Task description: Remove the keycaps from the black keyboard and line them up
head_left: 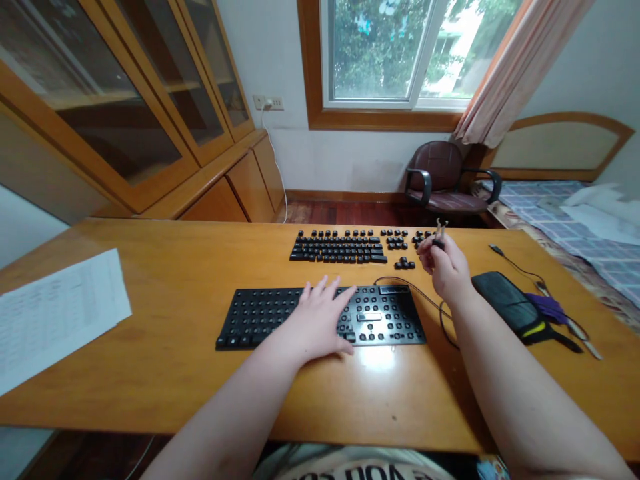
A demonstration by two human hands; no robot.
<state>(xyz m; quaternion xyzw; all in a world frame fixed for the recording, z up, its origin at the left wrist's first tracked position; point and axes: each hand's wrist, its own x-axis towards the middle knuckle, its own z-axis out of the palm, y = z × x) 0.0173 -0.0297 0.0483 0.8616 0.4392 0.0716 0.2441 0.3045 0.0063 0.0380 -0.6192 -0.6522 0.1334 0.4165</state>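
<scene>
A black keyboard (pixel 400 320) lies flat on the desk, with most of its keycaps off; a few caps remain along its lower left edge. My left hand (pixel 323 320) rests palm down across its middle, fingers spread. Behind the keyboard, loose black keycaps (pixel 340 250) are set out in keyboard order. Over the right end of these caps is my right hand (pixel 447 263), its fingers closed around a keycap puller (pixel 441 230) whose two thin prongs point up and away. A small black piece shows at the fingers; whether it is a keycap or part of the puller, I cannot tell.
The keyboard's cable (pixel 425 293) curls right, under my right forearm. A dark pouch (pixel 505 303), a purple cloth item (pixel 547 308) and a USB cable (pixel 520 267) lie at the right. Printed sheets (pixel 60 313) are at the left. A chair (pixel 443 177) stands beyond the desk (pixel 165 360).
</scene>
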